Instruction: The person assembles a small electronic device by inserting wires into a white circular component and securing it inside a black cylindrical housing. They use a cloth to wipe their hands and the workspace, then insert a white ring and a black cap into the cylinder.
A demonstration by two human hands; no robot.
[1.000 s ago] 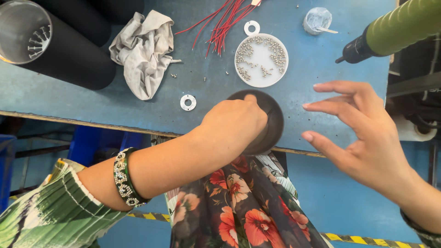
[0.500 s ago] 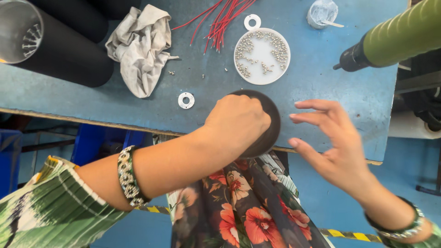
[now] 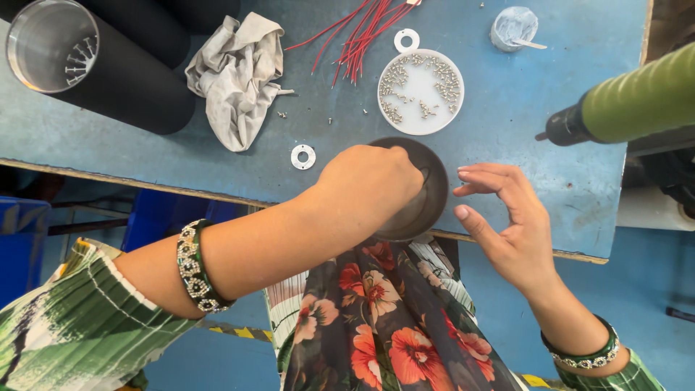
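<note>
Left hand: the left hand (image 3: 373, 181) sits curled over the open mouth of the dark round metal cylinder (image 3: 427, 199), grip closed on something inside the rim; what it pinches is hidden.
Right hand: the right hand (image 3: 507, 224) hovers just beside the cylinder, fingers apart and empty, not touching it.
Cylinder: it stands at the near edge of the worn blue table (image 3: 507, 108), half over the person's lap.
Done so far: judging by the hand in its mouth, work inside the cylinder is under way.
Left to do: the white round dish of small silver screws (image 3: 421, 92), the loose white plastic washer (image 3: 302, 156), the bundle of red wires (image 3: 362, 32) and the green power screwdriver (image 3: 622, 105) lie untouched.
Change: against a second ago, the right hand has dropped lower and drawn in toward the cylinder; the left hand stays on top.
</note>
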